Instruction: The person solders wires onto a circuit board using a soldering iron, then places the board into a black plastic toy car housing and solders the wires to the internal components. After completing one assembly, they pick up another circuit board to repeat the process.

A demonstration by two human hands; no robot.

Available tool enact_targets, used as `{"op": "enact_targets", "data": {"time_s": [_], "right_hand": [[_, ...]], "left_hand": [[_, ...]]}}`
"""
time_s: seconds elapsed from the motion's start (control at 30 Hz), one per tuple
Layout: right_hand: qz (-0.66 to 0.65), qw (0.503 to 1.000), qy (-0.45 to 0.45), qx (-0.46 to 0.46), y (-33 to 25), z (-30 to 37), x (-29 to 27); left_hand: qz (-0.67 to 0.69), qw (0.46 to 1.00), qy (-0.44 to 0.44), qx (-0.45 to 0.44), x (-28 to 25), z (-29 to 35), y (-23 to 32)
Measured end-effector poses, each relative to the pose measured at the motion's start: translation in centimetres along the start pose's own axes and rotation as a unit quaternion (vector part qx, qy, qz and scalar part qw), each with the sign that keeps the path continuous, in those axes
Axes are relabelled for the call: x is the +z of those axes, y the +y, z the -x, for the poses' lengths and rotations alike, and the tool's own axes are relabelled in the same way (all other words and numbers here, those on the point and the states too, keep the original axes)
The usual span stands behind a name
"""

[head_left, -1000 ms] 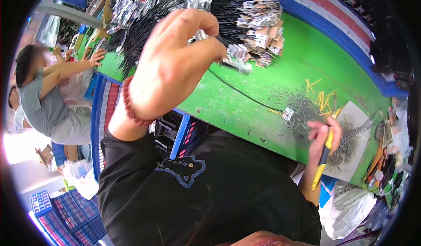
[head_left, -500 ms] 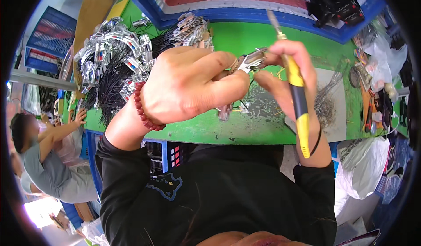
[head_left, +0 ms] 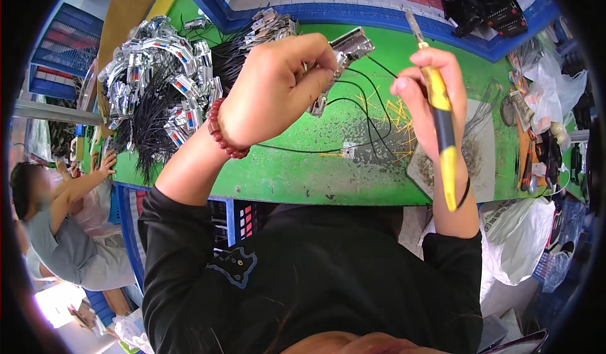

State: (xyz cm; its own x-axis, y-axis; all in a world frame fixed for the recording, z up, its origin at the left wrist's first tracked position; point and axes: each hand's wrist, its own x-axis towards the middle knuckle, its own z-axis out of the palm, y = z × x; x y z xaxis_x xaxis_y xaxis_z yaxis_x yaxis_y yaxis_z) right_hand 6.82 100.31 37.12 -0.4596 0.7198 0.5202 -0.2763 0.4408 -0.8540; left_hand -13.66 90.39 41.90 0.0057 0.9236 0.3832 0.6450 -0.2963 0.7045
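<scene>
My left hand (head_left: pixel 271 92), with a red bead bracelet at the wrist, is closed round shiny silver metal housings (head_left: pixel 351 46) that stick out past its fingers. Several black wires (head_left: pixel 366 95) trail from these parts over the green bench. My right hand (head_left: pixel 435 82) grips a soldering iron (head_left: pixel 445 136) with a yellow and black handle, its metal tip pointing up and away. Between my right thumb and fingers, the end of one black wire appears pinched. A small pale piece (head_left: pixel 348 150) with thin yellow strands lies on the bench below my hands.
A large heap of silver housings with black wires (head_left: pixel 161 76) lies at the left. Thin yellow strands (head_left: pixel 401 117) are scattered mid-bench. A grey board (head_left: pixel 432 171) sits under my right forearm, a blue tray (head_left: pixel 315 13) at the back. Another person (head_left: pixel 69 228) works at the far left.
My hands have drawn apart. The left has lifted the metal parts up and back, and the right has moved a little right with the soldering iron, a black wire now stretched between them.
</scene>
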Motion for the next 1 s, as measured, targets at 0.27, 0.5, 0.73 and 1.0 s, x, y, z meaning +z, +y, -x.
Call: {"op": "enact_targets", "data": {"time_s": [0.27,0.5,0.73,1.0], "right_hand": [[0.236,0.957,-0.017,-0.170,1.8,3.0,3.1],[0.319,0.931,-0.120,-0.131,5.1,3.1,-1.9],[0.429,0.870,-0.235,-0.070,7.3,6.4,-2.6],[0.313,0.941,-0.112,0.055,8.5,12.1,0.0]], "left_hand": [[0.249,0.961,0.023,-0.117,3.4,0.6,-1.1],[0.211,0.944,0.239,-0.084,1.3,2.6,-6.2],[-0.018,0.935,0.192,-0.298,4.0,13.6,-11.0],[-0.382,0.896,0.062,-0.216,2.0,17.0,-11.4]]}}
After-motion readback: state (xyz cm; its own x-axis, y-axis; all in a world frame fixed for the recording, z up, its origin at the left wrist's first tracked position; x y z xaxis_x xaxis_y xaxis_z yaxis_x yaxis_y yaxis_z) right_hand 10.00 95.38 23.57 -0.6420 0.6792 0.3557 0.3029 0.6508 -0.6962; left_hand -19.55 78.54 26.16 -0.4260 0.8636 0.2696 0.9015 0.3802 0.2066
